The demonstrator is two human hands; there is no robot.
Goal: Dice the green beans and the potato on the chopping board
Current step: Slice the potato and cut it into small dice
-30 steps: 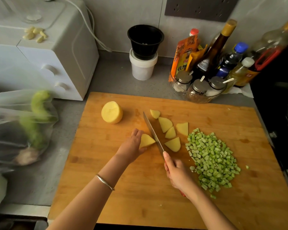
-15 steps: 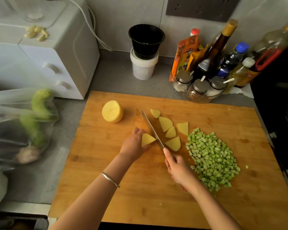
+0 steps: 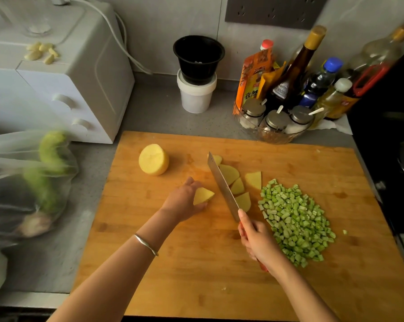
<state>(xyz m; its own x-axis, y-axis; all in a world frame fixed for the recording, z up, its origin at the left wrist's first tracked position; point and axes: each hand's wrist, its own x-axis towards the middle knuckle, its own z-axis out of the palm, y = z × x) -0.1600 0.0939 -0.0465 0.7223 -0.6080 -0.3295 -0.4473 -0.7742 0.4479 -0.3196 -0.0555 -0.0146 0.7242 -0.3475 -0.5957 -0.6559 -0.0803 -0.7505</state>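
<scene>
On the wooden chopping board a heap of diced green beans lies at the right. A peeled potato half stands at the board's far left. Several flat potato slices fan out beside the knife blade. My left hand grips a potato wedge left of the blade. My right hand is closed on the knife's red handle, the blade pointing away from me between the wedge and the slices.
A white appliance with garlic cloves on top stands at the back left. A plastic bag of vegetables lies left of the board. Stacked black and white tubs and sauce bottles with spice jars line the back. A dark stove borders the right.
My left hand has drawn the potato wedge slightly left, away from the blade. The knife stays in nearly the same place, its tip a little further from the wedge.
</scene>
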